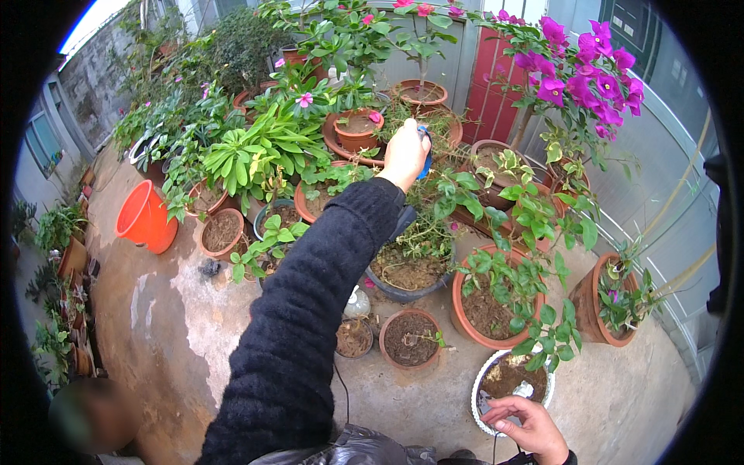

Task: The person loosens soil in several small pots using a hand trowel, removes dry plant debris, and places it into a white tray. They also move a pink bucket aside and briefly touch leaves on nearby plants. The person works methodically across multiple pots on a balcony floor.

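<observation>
My left arm reaches forward in a black knitted sleeve [290,302]. My left hand [406,151] is closed around a blue handle [426,154]; the rest of that tool is hidden. Thin-leaved trailing stems [401,119] surround the fist. Under the cuff is a dark object [404,221] that I cannot identify. Below it sits a dark round pot [410,293] with soil and tangled stems. Low on the right, my right hand [529,427] is empty, fingers apart and bent. It hovers over the near rim of a white scalloped pot [475,401] holding soil and a white lump [523,389].
An orange-red bucket [145,215] leans at left. Terracotta pots [459,299] with leafy plants crowd ahead, with a magenta bougainvillea [581,75] at upper right. Two small soil pots, including a terracotta one [386,349], stand before me. A thin black cord [344,383] crosses the concrete floor [157,343].
</observation>
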The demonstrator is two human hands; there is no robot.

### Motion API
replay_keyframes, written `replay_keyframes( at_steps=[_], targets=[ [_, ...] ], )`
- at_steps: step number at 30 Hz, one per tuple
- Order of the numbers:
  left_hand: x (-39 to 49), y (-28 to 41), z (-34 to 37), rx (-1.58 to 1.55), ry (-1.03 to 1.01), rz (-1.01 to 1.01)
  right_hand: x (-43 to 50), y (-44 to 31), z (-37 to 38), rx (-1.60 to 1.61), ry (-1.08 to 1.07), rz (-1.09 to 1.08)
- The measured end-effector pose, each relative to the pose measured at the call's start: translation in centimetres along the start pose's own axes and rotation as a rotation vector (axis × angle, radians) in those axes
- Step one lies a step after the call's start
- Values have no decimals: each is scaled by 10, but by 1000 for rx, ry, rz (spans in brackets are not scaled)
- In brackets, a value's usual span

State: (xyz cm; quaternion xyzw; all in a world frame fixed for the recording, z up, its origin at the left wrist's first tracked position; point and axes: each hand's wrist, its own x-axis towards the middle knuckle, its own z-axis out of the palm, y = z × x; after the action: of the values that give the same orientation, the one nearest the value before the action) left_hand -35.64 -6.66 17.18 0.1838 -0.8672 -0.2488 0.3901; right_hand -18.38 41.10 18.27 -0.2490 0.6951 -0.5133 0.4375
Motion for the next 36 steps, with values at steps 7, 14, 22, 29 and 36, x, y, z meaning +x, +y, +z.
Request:
replay_keyframes(
  at_steps=[7,14,22,29,36],
  targets=[
    [-2,-1,0,-31,79,17,-3,-1,1,-35,-4,-13],
    [-6,0,-8,-36,5,-39,-7,-2,2,-51,-8,-15],
    [-9,0,-9,-33,-11,-61,-9,-1,2,-88,-16,-55],
    [-7,-6,-5,6,14,-44,-10,3,-2,-125,-35,-101],
    [-8,-6,-4,-8,10,-39,-11,4,-4,-131,-38,-103]
  ],
)
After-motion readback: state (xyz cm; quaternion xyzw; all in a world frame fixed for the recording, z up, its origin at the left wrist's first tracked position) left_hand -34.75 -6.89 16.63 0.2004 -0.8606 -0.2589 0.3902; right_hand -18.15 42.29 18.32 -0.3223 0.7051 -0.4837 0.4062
